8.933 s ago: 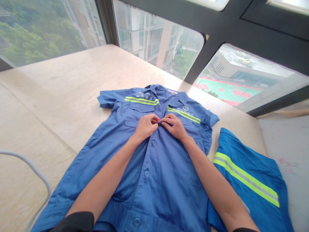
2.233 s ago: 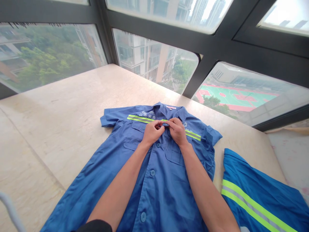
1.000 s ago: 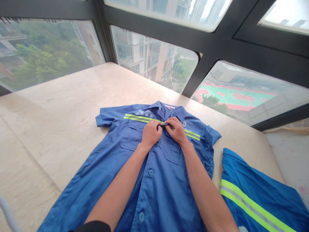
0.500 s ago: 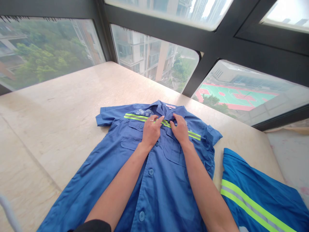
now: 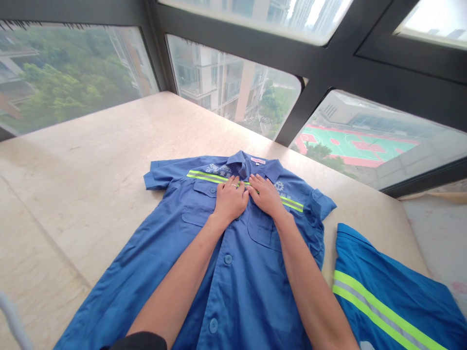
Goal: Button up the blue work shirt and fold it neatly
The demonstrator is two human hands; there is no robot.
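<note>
A blue short-sleeved work shirt [image 5: 175, 257] lies spread front side up, its collar toward the windows and its placket [image 5: 219, 291] running toward me. A yellow-green and grey reflective stripe [image 5: 204, 176] crosses the chest. My left hand [image 5: 230, 200] rests on the chest beside the placket, fingers lying on the stripe, a ring on one finger. Just to its right, my right hand [image 5: 266, 197] lies flat with fingers stretched over the stripe below the collar. The thumbs nearly meet at the placket. The cloth right under both palms is hidden.
A folded brighter blue garment [image 5: 394, 277] with reflective bands lies to the right of the shirt. Both are on a beige stone ledge [image 5: 91, 160] bordered by dark window frames [image 5: 233, 36]. A pale cord-like thing [image 5: 14, 321] shows at the lower left edge.
Both hands have gone from bent fingers at the lower collar opening to lying flatter on the chest. The right hand's fingers have swung left and down, uncovering a printed logo.
</note>
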